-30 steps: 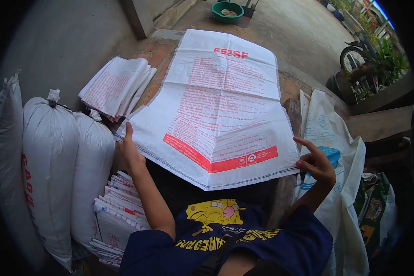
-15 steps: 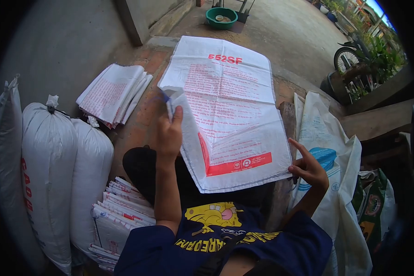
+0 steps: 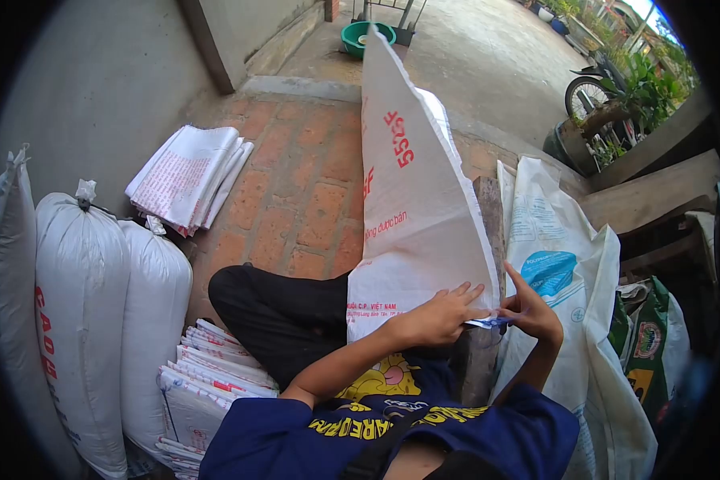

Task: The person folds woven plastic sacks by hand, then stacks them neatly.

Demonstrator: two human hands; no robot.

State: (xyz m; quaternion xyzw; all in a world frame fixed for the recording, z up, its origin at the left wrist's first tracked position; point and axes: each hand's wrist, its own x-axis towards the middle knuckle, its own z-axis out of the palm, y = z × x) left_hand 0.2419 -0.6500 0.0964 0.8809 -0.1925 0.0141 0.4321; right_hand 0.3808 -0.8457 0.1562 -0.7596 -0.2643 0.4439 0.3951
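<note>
A white woven sack [image 3: 424, 232] with red "552SF" print is folded over lengthwise above my lap, its far end standing up in a peak. My left hand [image 3: 444, 314] reaches across to the near right corner and grips the brought-over edge there, with some fingers stretched out on the fabric. At the same corner, my right hand [image 3: 534, 312] pinches the sack's edge between thumb and fingers. Blue stitching shows between the two hands. The underside of the left hand's grip is partly hidden.
Folded sacks [image 3: 188, 172] lie on the brick floor [image 3: 296, 200]; another stack [image 3: 212, 372] stands beside my leg. Full white sacks [image 3: 80, 296] line the left wall. A wooden beam [image 3: 482, 360] and a large whitish sack [image 3: 564, 256] are at right. A green basin [image 3: 352, 36] stands ahead.
My left hand has swung from the sack's left side to its near right corner, folding the sack over and hiding most of the printed text. My right hand stays at the corner.
</note>
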